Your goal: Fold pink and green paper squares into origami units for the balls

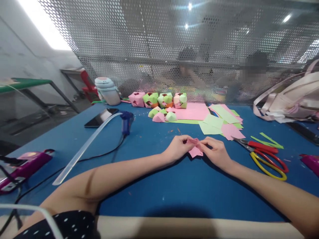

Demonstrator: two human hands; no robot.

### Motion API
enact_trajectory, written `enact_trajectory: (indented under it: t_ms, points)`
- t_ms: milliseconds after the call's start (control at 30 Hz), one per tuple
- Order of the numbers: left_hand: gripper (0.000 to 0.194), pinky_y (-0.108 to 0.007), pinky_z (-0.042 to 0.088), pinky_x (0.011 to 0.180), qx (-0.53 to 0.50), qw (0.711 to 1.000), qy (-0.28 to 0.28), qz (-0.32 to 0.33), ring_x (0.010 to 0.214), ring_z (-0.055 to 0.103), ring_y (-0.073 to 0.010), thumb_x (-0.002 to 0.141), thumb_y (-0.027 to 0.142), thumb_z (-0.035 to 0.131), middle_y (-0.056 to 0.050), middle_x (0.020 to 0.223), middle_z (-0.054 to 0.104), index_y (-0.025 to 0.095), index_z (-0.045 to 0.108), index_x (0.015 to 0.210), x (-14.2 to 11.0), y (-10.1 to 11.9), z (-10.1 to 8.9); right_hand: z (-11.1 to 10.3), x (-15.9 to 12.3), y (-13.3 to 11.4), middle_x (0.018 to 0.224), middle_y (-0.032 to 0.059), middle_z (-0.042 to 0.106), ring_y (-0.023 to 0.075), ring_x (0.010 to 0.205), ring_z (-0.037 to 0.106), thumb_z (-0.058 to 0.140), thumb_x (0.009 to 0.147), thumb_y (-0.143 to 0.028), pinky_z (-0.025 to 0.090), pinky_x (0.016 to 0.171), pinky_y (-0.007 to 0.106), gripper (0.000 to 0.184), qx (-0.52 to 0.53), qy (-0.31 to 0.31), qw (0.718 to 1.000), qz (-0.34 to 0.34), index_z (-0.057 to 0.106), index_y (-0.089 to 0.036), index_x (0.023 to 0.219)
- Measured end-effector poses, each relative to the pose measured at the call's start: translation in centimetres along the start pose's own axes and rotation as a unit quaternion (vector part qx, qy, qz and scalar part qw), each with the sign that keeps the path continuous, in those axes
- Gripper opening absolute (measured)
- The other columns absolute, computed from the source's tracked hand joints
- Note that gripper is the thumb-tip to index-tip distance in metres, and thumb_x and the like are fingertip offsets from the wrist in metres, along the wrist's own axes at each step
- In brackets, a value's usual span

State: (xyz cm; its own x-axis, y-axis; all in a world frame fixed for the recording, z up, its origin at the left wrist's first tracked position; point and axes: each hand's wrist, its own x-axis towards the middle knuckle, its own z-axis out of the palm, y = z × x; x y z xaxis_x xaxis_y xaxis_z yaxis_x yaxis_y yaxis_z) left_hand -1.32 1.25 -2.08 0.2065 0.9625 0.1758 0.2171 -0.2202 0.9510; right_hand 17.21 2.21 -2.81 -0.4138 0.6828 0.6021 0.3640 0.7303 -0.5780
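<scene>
Just above the blue table, a small piece of folded pink paper [195, 152] is pinched between my two hands. My left hand [177, 148] grips its left side with thumb and fingers closed. On the other side, my right hand [216, 152] pinches the upper right edge. The fingers hide part of the folds. Beyond my hands stand several folded paper balls [151, 99] in pink and green, with smaller folded paper pieces [159, 117] in front of them. Pink and green paper sheets [211, 124] lie to their right.
Red and yellow-handled scissors [265, 156] lie right of my right hand, near green paper strips [270, 141]. At left are a blue glue gun [126, 122] with a long glue stick, a phone [101, 118], a bottle [107, 91] and a purple power strip [27, 167]. Behind rises a perforated metal screen [154, 43].
</scene>
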Motion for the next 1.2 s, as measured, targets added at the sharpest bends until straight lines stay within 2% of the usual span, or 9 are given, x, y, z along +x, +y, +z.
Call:
enact_trajectory:
  t_ms: [233,567,767,1200]
  points:
    - [0.011,-0.021,0.036,0.059,-0.047,0.998,0.001,-0.031,0.062,0.047,-0.0092,0.072,0.019,0.062,0.003,0.065,0.056,0.013,0.067,0.079,0.0,0.3,0.3,0.1,0.0,-0.1,0.065,0.0004,0.059,0.0122,0.062,0.051,0.057,0.089,-0.022,0.04,0.062,0.028,0.017,-0.018,0.003,1.0,0.0,0.066,-0.018,0.075]
    - [0.013,-0.022,0.04,0.064,-0.019,1.0,0.015,-0.015,0.068,0.052,-0.0108,0.071,0.014,0.058,0.0,0.074,0.064,0.012,0.067,0.08,0.4,0.3,0.3,0.3,0.2,0.1,0.07,0.0009,0.063,0.0124,0.065,0.055,0.056,0.089,-0.024,0.043,0.065,0.028,0.016,-0.009,0.005,1.0,0.004,0.067,-0.019,0.079]
    - [0.014,-0.021,0.038,0.06,-0.049,0.998,0.005,-0.039,0.062,0.049,-0.0089,0.069,0.012,0.059,0.003,0.067,0.058,0.012,0.066,0.08,0.4,0.3,0.3,0.4,0.1,0.1,0.071,0.0014,0.063,0.0125,0.065,0.055,0.057,0.089,-0.025,0.042,0.062,0.028,0.014,-0.021,0.012,1.0,0.005,0.068,-0.019,0.082]
    - [0.011,-0.022,0.039,0.059,-0.044,0.999,-0.01,-0.016,0.064,0.052,-0.0102,0.068,0.013,0.061,0.001,0.07,0.062,0.013,0.065,0.078,0.9,-0.7,0.3,0.2,0.2,0.1,0.074,0.0022,0.064,0.0135,0.068,0.057,0.056,0.09,-0.026,0.044,0.065,0.028,0.016,-0.029,-0.019,0.999,0.007,0.067,-0.019,0.081]
